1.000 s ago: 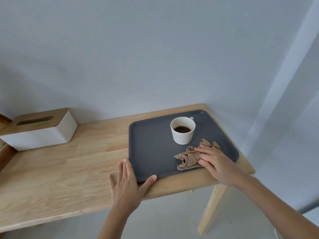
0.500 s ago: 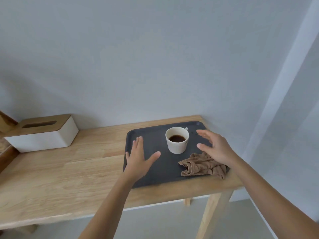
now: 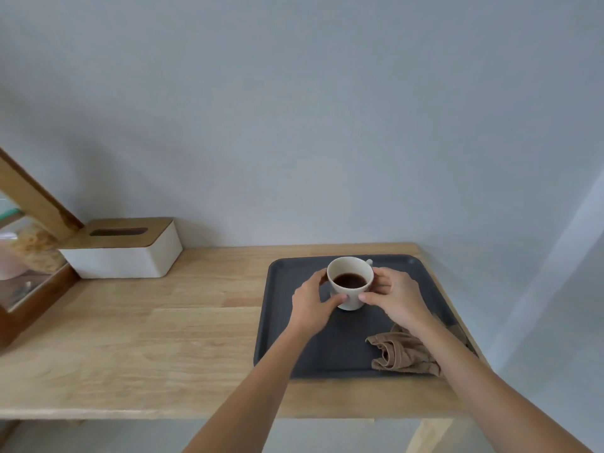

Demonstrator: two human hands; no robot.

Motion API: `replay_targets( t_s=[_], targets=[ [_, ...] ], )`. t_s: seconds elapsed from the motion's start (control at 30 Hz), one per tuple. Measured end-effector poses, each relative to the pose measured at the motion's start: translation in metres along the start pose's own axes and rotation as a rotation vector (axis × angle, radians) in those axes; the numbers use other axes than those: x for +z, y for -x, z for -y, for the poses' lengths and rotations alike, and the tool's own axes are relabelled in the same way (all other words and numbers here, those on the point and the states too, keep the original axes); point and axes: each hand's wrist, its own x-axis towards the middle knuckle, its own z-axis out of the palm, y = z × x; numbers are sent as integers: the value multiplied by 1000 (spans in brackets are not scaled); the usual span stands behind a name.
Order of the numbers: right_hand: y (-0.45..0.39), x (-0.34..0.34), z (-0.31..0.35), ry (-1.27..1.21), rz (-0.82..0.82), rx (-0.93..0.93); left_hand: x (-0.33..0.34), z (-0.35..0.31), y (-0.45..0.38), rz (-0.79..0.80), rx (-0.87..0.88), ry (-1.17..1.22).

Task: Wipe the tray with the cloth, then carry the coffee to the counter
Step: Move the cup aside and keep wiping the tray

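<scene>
While you look down at the wooden worktop (image 3: 137, 341), both of your hands are wrapped around a white cup (image 3: 349, 282) of dark coffee. Your left hand (image 3: 310, 305) curls against the cup's left side, thumb on the near wall. Your right hand (image 3: 397, 297) cups the right side, thumb also on the near wall. The cup stands upright on the far half of a dark grey tray (image 3: 287, 341), which lies at the right end of the worktop. A crumpled brown cloth (image 3: 402, 354) rests on the tray's near right corner, partly under your right forearm and apart from the cup. A white tissue box (image 3: 130, 256) with a wooden lid sits at the far left against the wall.
</scene>
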Motion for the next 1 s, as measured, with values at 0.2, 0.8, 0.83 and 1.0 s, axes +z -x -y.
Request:
replay_targets(
  t_s=[0.2, 0.8, 0.83, 1.0],
  targets=[
    [-32, 44, 34, -46, 72, -26, -51, 28, -22, -42, -31, -42],
    [-35, 58, 41, 239, 413, -56, -69, 59, -13, 17, -139, -234],
    [-24, 45, 36, 300, 426, -73, -64, 54, 0, 45, -194, -300],
    [54, -32, -16, 611, 315, -32, -31, 41, 63, 69, -303, -614]
  ],
)
